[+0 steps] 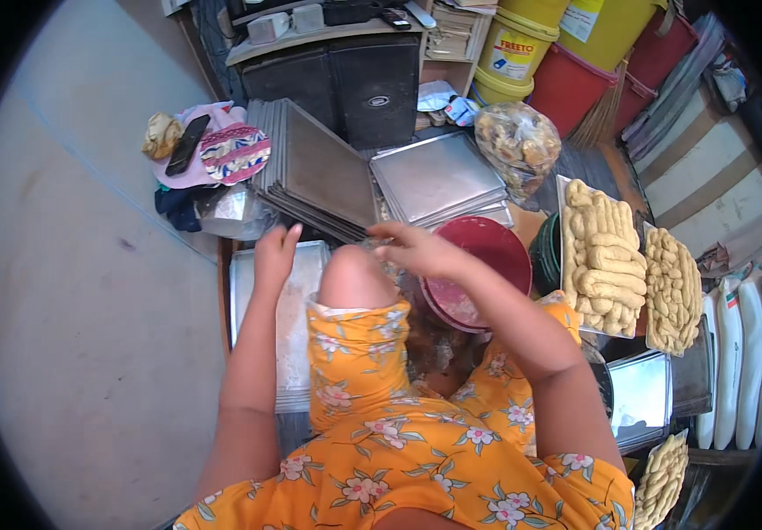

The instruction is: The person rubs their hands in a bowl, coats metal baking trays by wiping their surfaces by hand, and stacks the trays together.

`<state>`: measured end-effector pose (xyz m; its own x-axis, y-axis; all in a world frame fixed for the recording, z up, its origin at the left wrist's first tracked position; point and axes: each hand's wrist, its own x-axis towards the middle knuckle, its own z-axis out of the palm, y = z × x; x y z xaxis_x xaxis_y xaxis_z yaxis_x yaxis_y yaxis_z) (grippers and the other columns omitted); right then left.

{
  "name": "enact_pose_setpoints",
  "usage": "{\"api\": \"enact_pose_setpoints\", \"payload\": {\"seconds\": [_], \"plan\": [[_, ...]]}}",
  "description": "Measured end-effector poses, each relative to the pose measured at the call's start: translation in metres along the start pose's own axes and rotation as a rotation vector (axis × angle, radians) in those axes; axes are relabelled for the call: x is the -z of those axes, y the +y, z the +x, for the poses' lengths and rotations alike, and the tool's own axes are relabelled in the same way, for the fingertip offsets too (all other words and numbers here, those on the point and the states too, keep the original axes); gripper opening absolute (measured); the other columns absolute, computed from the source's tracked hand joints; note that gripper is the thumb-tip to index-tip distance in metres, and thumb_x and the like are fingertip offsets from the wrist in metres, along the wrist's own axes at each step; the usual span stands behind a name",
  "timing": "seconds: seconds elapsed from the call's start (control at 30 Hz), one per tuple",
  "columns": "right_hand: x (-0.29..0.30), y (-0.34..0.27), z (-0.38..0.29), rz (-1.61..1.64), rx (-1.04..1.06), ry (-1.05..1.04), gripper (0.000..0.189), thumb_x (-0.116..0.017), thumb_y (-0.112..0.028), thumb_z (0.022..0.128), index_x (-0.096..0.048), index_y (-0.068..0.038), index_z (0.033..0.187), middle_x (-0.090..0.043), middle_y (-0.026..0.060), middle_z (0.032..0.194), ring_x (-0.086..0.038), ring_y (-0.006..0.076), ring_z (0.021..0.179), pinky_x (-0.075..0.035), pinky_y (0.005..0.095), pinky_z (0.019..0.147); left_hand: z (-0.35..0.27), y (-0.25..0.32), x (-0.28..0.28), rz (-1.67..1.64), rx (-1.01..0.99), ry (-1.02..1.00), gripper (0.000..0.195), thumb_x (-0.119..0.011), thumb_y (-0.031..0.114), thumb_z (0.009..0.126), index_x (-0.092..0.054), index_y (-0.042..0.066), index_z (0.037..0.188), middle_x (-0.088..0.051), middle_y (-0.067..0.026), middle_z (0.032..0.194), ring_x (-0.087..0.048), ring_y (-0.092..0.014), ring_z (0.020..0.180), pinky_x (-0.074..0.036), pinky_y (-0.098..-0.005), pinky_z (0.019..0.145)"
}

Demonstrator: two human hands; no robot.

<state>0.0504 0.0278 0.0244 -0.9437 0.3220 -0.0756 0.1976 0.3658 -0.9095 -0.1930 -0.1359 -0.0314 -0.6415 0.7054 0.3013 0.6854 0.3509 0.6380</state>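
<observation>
My left hand (pixel 277 255) is raised over the upper end of a stack of flat metal trays (pixel 302 318), thumb up; what its curled fingers hold, if anything, is hidden. My right hand (pixel 414 248) reaches across above my bare knee, fingers spread and a little blurred, near the lower edge of a leaning stack of dark baking trays (pixel 328 169). I see nothing in that hand. Under my right forearm stands a red plastic tub (pixel 487 252). Behind it lies a stack of shiny metal trays (pixel 437 175).
At right, trays bear piled strips of dough (pixel 609 265) and braided dough (pixel 672 291). A knotted plastic bag (pixel 520 142) stands behind the tub. Yellow buckets (pixel 510 53) and a broom (pixel 599 112) are at the back. A wall (pixel 102 298) bounds the left side.
</observation>
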Motion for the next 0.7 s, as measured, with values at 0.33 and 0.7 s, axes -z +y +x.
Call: {"api": "enact_pose_setpoints", "payload": {"seconds": [0.33, 0.7], "plan": [[0.113, 0.136, -0.093, -0.444, -0.452, 0.295, 0.053, -0.059, -0.028, 0.087, -0.046, -0.002, 0.131, -0.051, 0.0230, 0.128, -0.051, 0.0348, 0.117, -0.040, 0.0391, 0.099, 0.177, 0.028, -0.231, 0.101, 0.182, -0.742, 0.050, -0.062, 0.046, 0.082, -0.065, 0.001, 0.103, -0.060, -0.0238, 0.112, -0.058, -0.037, 0.102, -0.045, -0.0409, 0.090], [0.146, 0.134, -0.083, -0.365, -0.452, -0.070, 0.060, -0.060, -0.025, 0.086, -0.036, -0.004, 0.137, -0.049, 0.0272, 0.125, -0.049, 0.0402, 0.115, -0.040, 0.0435, 0.098, 0.126, -0.088, -0.468, -0.138, 0.875, -0.816, 0.048, -0.059, 0.032, 0.083, -0.058, -0.005, 0.113, -0.058, -0.0234, 0.113, -0.058, -0.034, 0.100, -0.047, -0.0464, 0.080]]}}
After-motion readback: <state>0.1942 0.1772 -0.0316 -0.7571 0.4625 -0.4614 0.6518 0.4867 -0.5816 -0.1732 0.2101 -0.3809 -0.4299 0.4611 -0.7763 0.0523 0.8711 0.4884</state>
